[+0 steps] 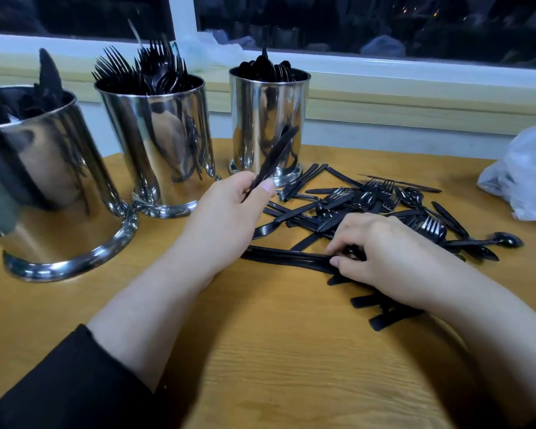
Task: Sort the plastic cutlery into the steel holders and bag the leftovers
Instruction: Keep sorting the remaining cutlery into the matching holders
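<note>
sorting step, mid-task. your left hand [229, 209] pinches a small bundle of black knives [273, 157] between thumb and fingers, the pieces angled up toward the right steel holder [268, 125], which is already packed with spoons. your right hand [381, 255] curls over a second bundle of long black pieces [285, 258] lying flat on the wooden table [260, 366], gripping them near the middle; their handle ends stick out below your wrist. the loose pile of cutlery [369, 205], a mix of forks, spoons and knives, lies just beyond your right hand, between the right holder and the white plastic bag [526, 178] at the far right edge. the middle holder [158, 144] stands full of forks, tines up; the left holder [47, 181], nearest you, holds dark pieces too blurred to name with certainty, probably knives. judged from this layout, much of the sorting is done but a fair pile remains, and bagging has not started. the next move calls for carrying the left-hand bundle across to the holder of its own kind, likely the left one, and dropping it handle down without tipping the holder.
</note>
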{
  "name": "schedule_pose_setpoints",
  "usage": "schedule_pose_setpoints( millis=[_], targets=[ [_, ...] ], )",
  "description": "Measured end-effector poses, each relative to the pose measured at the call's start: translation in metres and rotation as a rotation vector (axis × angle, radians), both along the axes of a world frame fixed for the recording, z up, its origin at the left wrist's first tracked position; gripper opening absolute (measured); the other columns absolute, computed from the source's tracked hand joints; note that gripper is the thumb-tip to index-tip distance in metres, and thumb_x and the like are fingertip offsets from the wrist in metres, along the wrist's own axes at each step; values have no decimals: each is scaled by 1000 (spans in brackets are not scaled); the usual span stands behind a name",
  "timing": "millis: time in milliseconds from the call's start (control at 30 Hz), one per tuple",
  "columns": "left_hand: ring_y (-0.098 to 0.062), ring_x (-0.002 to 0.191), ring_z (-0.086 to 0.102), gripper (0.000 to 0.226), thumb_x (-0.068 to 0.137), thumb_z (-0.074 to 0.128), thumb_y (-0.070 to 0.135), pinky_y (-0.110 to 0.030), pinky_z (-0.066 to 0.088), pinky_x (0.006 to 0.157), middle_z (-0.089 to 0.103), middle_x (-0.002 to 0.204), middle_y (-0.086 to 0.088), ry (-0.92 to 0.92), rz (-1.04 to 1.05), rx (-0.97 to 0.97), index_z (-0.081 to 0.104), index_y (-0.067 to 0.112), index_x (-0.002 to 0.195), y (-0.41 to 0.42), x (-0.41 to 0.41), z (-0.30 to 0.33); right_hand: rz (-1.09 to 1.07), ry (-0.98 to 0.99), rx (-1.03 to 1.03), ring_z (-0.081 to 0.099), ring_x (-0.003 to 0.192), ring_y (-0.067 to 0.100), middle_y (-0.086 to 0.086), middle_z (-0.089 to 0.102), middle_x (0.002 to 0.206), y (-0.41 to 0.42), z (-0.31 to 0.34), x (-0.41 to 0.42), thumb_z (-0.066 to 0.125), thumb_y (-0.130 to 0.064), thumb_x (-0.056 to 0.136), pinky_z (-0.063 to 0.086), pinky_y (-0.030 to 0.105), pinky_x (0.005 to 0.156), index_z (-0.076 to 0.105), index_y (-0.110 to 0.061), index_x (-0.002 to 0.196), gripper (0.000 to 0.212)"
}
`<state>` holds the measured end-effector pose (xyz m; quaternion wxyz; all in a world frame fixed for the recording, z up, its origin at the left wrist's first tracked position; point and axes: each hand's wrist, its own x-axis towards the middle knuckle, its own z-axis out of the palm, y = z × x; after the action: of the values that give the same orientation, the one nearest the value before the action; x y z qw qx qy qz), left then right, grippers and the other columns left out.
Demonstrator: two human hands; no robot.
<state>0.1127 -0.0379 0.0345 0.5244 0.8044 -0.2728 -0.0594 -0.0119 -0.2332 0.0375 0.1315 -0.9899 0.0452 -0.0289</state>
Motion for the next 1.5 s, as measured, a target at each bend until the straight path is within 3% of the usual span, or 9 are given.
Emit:
schedule_pose_setpoints(
  millis=[200,467,567,667,733,867,1033,1300,1500],
  targets=[
    [-10,51,39,29,108,42,37,-33,37,56,44,61,6,-48,-33,12,68,31,97,0,-2,0,-17,-53,21,49,103,3,-22,55,103,-1,-4,1,60,-35,98,38,33,102,72,-35,99,13],
    [-2,75,68,26,108,46,35,-33,57,78,74,87,11,-150,-118,207,69,28,98,-3,-3,-4,-1,-375,88,48,101,2,-25,56,98,-4,4,1,48,-36,99,42,39,97,65,-34,101,17],
    [-6,56,57,28,108,44,36,-32,52,66,67,72,10,-107,-256,252,66,22,98,-4,-7,-5,6,-462,74,46,96,2,-23,56,96,-4,3,2,52,-33,100,42,41,94,69,-30,107,19],
    [-7,55,41,33,108,44,39,-33,38,60,50,64,12,-79,-271,248,56,23,82,-5,-9,-8,-62,-578,130,50,106,4,-20,58,107,-7,3,2,58,-31,100,41,37,99,67,-28,122,24],
    [-10,56,42,30,107,45,41,-34,36,61,48,65,9,-69,-199,223,63,28,87,-5,-5,-10,-135,-614,181,53,104,4,-18,58,107,-11,6,-1,60,-32,99,42,27,96,66,-28,123,25],
    [-15,55,42,29,105,49,42,-36,38,60,50,66,3,-53,-65,119,65,24,88,-4,-1,-9,-74,-265,140,54,98,-1,-22,59,101,-20,7,-6,64,-44,93,44,27,89,72,-38,101,12],
    [-14,53,41,40,106,46,44,-40,39,58,47,66,2,-61,-9,105,54,7,92,-6,0,-10,-6,40,22,43,111,-2,-25,51,110,-17,3,-5,67,-52,90,35,29,105,70,-42,113,25],
    [-16,54,38,46,103,45,48,-41,39,55,43,66,0,-73,1,71,58,4,101,-6,-4,-6,21,45,-24,41,93,-9,-22,52,109,-14,2,-3,61,-42,97,27,22,89,72,-39,107,15],
    [-3,46,43,31,107,40,43,-32,35,55,46,54,17,-53,-11,33,64,30,94,-5,-5,-5,21,-73,-50,41,100,-1,-20,54,104,-11,-1,-2,54,-35,102,32,29,99,70,-33,97,17]
  ],
)
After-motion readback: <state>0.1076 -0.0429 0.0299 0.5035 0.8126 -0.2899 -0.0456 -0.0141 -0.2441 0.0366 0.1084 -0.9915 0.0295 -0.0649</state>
